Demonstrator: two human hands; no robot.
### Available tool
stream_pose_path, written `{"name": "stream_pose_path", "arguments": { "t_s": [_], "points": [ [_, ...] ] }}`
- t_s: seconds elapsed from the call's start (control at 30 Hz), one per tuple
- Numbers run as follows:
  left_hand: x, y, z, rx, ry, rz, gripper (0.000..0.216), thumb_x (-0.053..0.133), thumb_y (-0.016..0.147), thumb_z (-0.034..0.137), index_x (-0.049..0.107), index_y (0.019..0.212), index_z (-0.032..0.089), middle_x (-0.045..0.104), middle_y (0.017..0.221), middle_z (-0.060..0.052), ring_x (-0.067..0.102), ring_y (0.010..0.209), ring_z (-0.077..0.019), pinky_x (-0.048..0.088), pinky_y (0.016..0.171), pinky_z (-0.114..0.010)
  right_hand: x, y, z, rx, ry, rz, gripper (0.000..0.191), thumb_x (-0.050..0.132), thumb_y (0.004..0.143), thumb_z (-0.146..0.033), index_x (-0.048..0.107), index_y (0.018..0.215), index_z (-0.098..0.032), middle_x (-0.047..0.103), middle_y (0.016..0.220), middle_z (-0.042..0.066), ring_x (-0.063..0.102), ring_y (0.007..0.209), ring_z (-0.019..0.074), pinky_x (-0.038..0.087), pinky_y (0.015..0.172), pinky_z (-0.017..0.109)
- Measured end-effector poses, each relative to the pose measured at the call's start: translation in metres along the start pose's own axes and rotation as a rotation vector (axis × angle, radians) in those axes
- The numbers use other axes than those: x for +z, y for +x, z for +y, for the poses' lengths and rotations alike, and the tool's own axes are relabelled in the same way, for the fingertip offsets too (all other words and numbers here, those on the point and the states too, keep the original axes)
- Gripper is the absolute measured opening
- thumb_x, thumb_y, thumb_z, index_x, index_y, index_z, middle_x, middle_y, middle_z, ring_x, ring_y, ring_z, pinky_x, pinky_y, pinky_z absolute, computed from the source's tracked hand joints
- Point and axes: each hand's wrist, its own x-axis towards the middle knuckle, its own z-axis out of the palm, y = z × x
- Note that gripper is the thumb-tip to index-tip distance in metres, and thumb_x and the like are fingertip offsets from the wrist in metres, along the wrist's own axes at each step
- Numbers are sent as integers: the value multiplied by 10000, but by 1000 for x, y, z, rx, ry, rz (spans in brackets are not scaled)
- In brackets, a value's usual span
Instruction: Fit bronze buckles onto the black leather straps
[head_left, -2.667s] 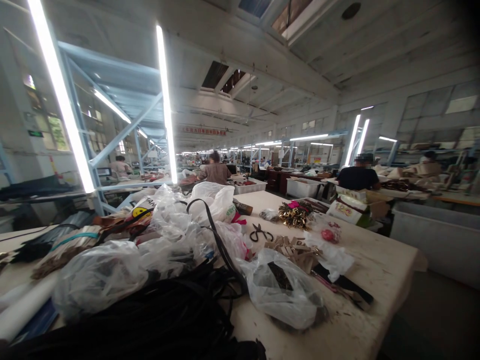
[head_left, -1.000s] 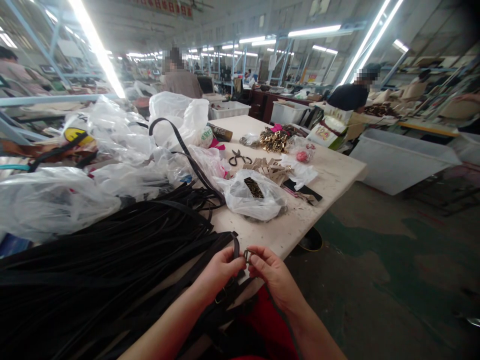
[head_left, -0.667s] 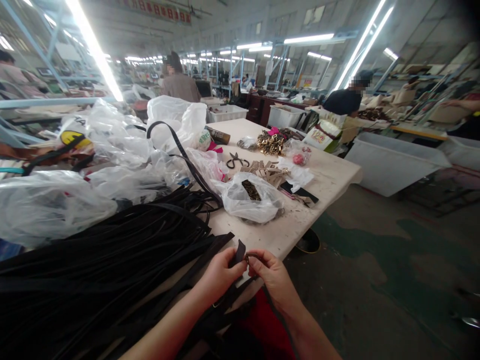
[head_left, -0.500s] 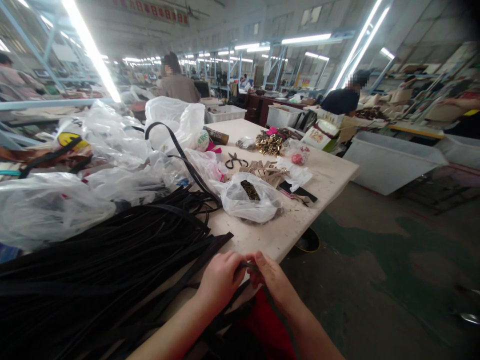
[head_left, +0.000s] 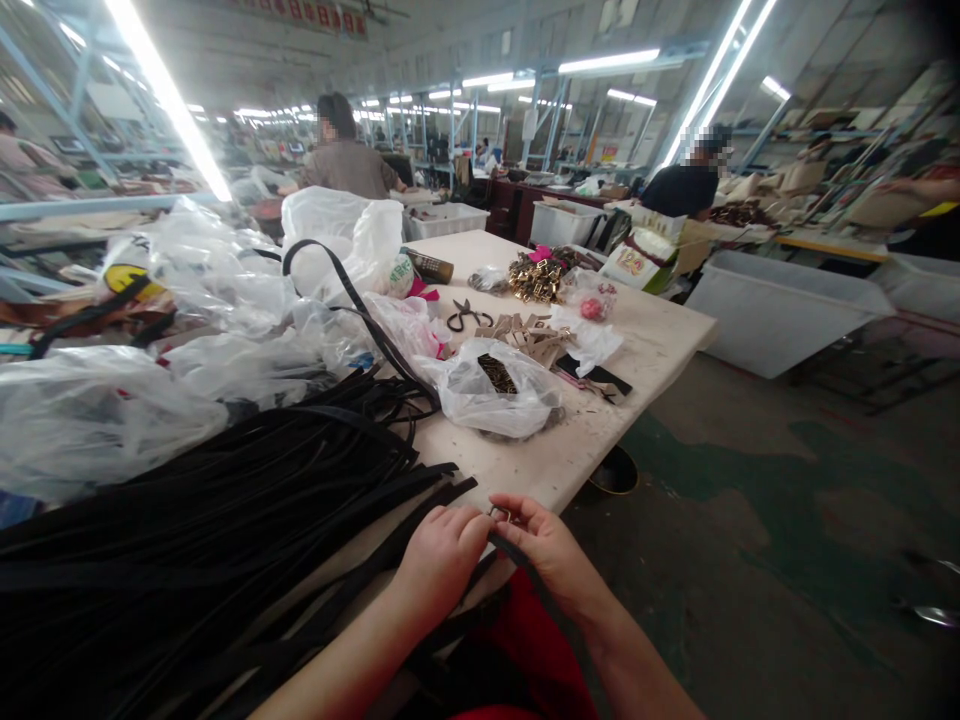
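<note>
At the table's near edge my left hand (head_left: 444,552) is closed, its fingertips pinching a dark strap (head_left: 537,580) close to its end. My right hand (head_left: 551,550) meets it there, thumb and fingers closed on a small metal buckle (head_left: 498,513) beside the strap. The strap runs from between the hands down across my right wrist toward my lap. How far it passes through the buckle is hidden by the fingers. Left of my hands lies a large heap of black straps (head_left: 225,540). An open plastic bag (head_left: 499,390) with small metal pieces sits just beyond.
Black-handled scissors (head_left: 469,316), beige strips (head_left: 529,338) and a pile of gold buckles (head_left: 536,278) lie farther back on the table (head_left: 480,462). Plastic bags (head_left: 217,270) crowd the left. A white bin (head_left: 780,310) stands at right. Other people work behind.
My right hand has turned and its fingers have lifted, bringing the metal buckle into view. The strap now bows across the right wrist. The camera view has shifted slightly.
</note>
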Motion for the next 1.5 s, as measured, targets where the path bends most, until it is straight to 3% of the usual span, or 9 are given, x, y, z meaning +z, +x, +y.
{"name": "stream_pose_path", "arguments": {
  "t_s": [0.1,0.23,0.37,0.47,0.57,0.73,1.0,1.17,1.5],
  "points": [
    [-7,4,3,-213,-218,-65,174,393,853,228,559,872,180,620,796,-31,558,705,-151,388,619,-252,-1,-1,-3,-63,38,90,441,768,586,-313,603,964,-156,585,777,-11,554,652,90,454,629,220],
    [-13,10,5,-500,-551,-122,253,365,858,349,542,949,193,546,594,29,510,545,-120,366,514,-215,3,-4,-11,-111,153,211,444,782,558,-316,609,940,-172,581,772,-24,571,617,85,486,637,232],
    [-14,17,6,-646,-763,-63,271,380,834,389,539,827,171,510,540,40,490,497,-108,365,504,-212,11,-7,-19,-140,267,258,432,791,545,-276,608,927,-191,603,795,-24,584,623,80,498,634,213],
    [-15,21,8,-678,-854,-34,256,398,817,377,516,740,163,531,578,29,487,508,-101,375,519,-212,17,-8,-18,-163,288,236,400,776,575,-265,606,930,-196,613,805,-21,582,617,76,501,629,205],
    [-15,23,9,-671,-926,-73,258,458,786,405,534,776,158,529,600,33,461,511,-94,350,489,-199,22,-7,-9,-183,215,186,361,740,632,-282,595,951,-196,621,832,-6,592,661,96,507,664,232],
    [-17,21,7,-632,-817,-52,221,534,741,365,564,738,146,555,660,17,484,619,-112,358,563,-199,24,-6,4,-253,34,130,315,682,698,-305,582,981,-210,625,859,2,593,769,135,497,731,277],
    [-21,22,5,-637,-768,-95,312,516,745,449,524,648,153,464,555,50,401,525,-87,294,479,-192,19,-9,-6,-309,-238,100,310,650,710,-307,604,999,-205,632,817,9,583,742,151,473,718,278],
    [-18,20,2,-615,-657,-79,311,506,753,438,506,619,157,457,539,46,410,523,-92,284,471,-194,11,-8,-3,-329,-378,47,344,613,732,-263,581,1069,-204,633,950,41,582,866,190,460,796,315],
    [-17,20,5,-606,-682,-39,176,490,759,293,515,647,159,515,603,38,453,572,-100,333,531,-194,13,-10,-7,-619,-821,57,459,464,757,-98,522,1181,-265,602,1027,43,568,914,176,456,833,299]
  ]
}}
